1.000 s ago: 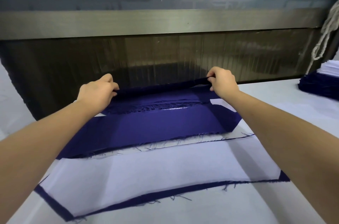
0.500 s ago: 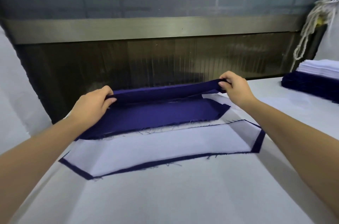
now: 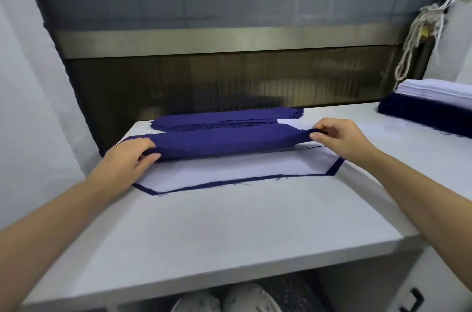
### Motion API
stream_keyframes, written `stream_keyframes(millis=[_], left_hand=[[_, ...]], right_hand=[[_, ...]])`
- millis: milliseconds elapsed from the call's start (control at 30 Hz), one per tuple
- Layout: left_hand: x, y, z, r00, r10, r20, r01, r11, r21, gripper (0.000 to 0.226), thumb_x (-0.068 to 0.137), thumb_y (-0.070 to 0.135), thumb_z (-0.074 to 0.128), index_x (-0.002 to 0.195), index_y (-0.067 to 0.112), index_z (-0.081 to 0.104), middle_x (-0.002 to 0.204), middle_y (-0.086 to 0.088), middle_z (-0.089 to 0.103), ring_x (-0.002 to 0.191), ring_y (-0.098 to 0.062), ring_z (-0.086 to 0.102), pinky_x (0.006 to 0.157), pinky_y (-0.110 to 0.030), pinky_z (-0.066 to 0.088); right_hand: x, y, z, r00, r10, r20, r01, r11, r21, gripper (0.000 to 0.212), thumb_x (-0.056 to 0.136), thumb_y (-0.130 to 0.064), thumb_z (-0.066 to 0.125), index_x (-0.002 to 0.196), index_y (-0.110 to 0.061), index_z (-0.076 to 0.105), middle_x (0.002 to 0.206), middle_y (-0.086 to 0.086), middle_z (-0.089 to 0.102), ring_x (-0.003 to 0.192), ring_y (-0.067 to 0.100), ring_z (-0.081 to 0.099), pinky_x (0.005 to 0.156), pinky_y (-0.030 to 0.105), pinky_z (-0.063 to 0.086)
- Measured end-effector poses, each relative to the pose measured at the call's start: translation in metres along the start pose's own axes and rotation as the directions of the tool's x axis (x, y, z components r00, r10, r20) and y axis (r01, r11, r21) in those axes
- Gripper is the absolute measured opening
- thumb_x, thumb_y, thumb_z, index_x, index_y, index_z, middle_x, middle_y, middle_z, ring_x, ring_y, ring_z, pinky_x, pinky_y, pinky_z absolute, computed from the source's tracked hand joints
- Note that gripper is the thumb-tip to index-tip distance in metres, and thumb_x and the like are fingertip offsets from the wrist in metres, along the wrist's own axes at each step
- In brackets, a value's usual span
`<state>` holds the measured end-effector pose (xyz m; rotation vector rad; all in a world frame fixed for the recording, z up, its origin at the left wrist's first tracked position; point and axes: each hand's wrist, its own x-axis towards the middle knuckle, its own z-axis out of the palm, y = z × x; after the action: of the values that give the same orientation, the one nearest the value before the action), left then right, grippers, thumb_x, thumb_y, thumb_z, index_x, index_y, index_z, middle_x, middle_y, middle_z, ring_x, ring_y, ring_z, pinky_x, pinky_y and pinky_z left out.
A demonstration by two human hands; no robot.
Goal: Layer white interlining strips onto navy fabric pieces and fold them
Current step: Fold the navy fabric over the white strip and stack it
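Fingers (image 3: 146,157) of the left hand (image 3: 125,162) are curled round the left end of a navy fabric piece (image 3: 229,143), and the right end is pinched between the thumb and fingertips of the right hand (image 3: 341,136). So it's gripped at both ends and held stretched across the table (image 3: 229,230), toward the far edge. Right in front of it, a white interlining strip (image 3: 229,168) is laid flat on another navy piece (image 3: 335,169), of which only a thin border is seen. A low pile of navy pieces (image 3: 224,119) is parked just behind, along the far edge. At the far right corner a stack of navy cloth (image 3: 421,117) is topped with white strips (image 3: 439,93). Slippers (image 3: 229,299) are glimpsed below the near edge.
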<state>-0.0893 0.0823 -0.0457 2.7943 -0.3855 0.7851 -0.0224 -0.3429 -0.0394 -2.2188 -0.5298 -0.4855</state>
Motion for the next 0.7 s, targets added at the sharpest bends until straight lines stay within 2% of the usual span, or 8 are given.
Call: stream_keyframes(millis=[100, 200, 267, 333, 433, 500, 600, 700], left_hand=[[-0.011, 0.0, -0.006, 0.999, 0.031, 0.028, -0.031, 0.999, 0.018, 0.011, 0.091, 0.014, 0.059, 0.097, 0.009, 0.066, 0.091, -0.002, 0.065, 0.085, -0.024, 0.057, 0.076, -0.035, 0.045], [-0.02, 0.002, -0.006, 0.997, 0.044, 0.066, -0.047, 0.998, 0.049, 0.009, 0.088, 0.023, 0.063, 0.091, 0.014, 0.066, 0.086, 0.002, 0.063, 0.084, -0.022, 0.057, 0.074, -0.035, 0.045], [-0.025, 0.003, -0.006, 0.994, 0.049, 0.094, -0.057, 0.994, 0.089, 0.016, 0.082, 0.037, 0.068, 0.083, 0.022, 0.064, 0.08, 0.01, 0.061, 0.082, -0.017, 0.057, 0.071, -0.033, 0.046], [-0.026, 0.002, -0.005, 0.992, 0.049, 0.118, -0.063, 0.991, 0.118, 0.029, 0.077, 0.058, 0.064, 0.078, 0.029, 0.061, 0.077, 0.015, 0.058, 0.079, -0.012, 0.055, 0.068, -0.03, 0.046], [-0.024, 0.002, -0.005, 0.991, 0.038, 0.132, -0.058, 0.987, 0.148, 0.05, 0.073, 0.079, 0.039, 0.076, 0.033, 0.059, 0.075, 0.018, 0.057, 0.076, -0.007, 0.052, 0.065, -0.027, 0.046], [-0.022, 0.002, -0.004, 0.993, 0.048, 0.112, -0.063, 0.989, 0.133, 0.055, 0.073, 0.076, 0.027, 0.074, 0.032, 0.06, 0.072, 0.018, 0.056, 0.072, -0.005, 0.051, 0.059, -0.021, 0.04], [-0.022, 0.001, -0.001, 0.996, 0.054, 0.071, -0.061, 0.993, 0.101, 0.053, 0.081, 0.066, 0.03, 0.07, 0.024, 0.06, 0.067, 0.012, 0.056, 0.067, -0.009, 0.051, 0.056, -0.014, 0.03], [-0.022, 0.001, -0.001, 0.997, 0.078, 0.011, -0.079, 0.994, 0.078, 0.052, 0.087, 0.055, 0.034, 0.064, 0.014, 0.057, 0.06, 0.003, 0.053, 0.06, -0.017, 0.049, 0.055, -0.021, 0.032]], right_hand=[[-0.013, 0.002, -0.001, 0.999, 0.005, 0.05, -0.007, 0.999, 0.031, 0.009, 0.087, -0.006, 0.064, 0.079, -0.004, 0.067, 0.079, 0.009, 0.066, 0.071, 0.018, 0.056, 0.067, 0.018, 0.044], [-0.021, 0.008, 0.0, 0.996, 0.051, 0.071, -0.055, 0.997, 0.058, 0.029, 0.092, -0.022, 0.059, 0.072, -0.004, 0.068, 0.072, 0.008, 0.065, 0.067, 0.022, 0.053, 0.068, 0.031, 0.044], [-0.023, 0.01, 0.001, 0.993, 0.109, 0.036, -0.111, 0.99, 0.087, 0.04, 0.095, -0.033, 0.053, 0.067, -0.009, 0.07, 0.072, 0.003, 0.069, 0.072, 0.024, 0.058, 0.072, 0.033, 0.047], [-0.022, 0.012, 0.003, 0.989, 0.148, 0.001, -0.148, 0.987, 0.058, 0.038, 0.094, -0.033, 0.054, 0.064, -0.014, 0.069, 0.071, -0.001, 0.07, 0.071, 0.018, 0.06, 0.072, 0.03, 0.047], [-0.019, 0.014, 0.007, 0.986, 0.166, -0.013, -0.166, 0.985, -0.045, 0.024, 0.086, -0.014, 0.064, 0.062, -0.018, 0.066, 0.067, -0.004, 0.068, 0.066, 0.012, 0.059, 0.063, 0.014, 0.044], [-0.018, 0.014, 0.007, 0.987, 0.163, -0.007, -0.163, 0.983, -0.086, 0.02, 0.081, -0.005, 0.067, 0.066, -0.018, 0.065, 0.07, -0.005, 0.067, 0.067, 0.011, 0.059, 0.061, 0.007, 0.042], [-0.018, 0.014, 0.005, 0.988, 0.151, -0.016, -0.152, 0.985, -0.085, 0.021, 0.079, 0.001, 0.067, 0.071, -0.018, 0.065, 0.074, -0.003, 0.066, 0.072, 0.013, 0.061, 0.064, 0.007, 0.043], [-0.018, 0.012, 0.004, 0.988, 0.146, -0.058, -0.149, 0.988, -0.036, 0.02, 0.079, 0.005, 0.066, 0.072, -0.014, 0.066, 0.074, -0.002, 0.066, 0.071, 0.009, 0.06, 0.064, 0.004, 0.043]])
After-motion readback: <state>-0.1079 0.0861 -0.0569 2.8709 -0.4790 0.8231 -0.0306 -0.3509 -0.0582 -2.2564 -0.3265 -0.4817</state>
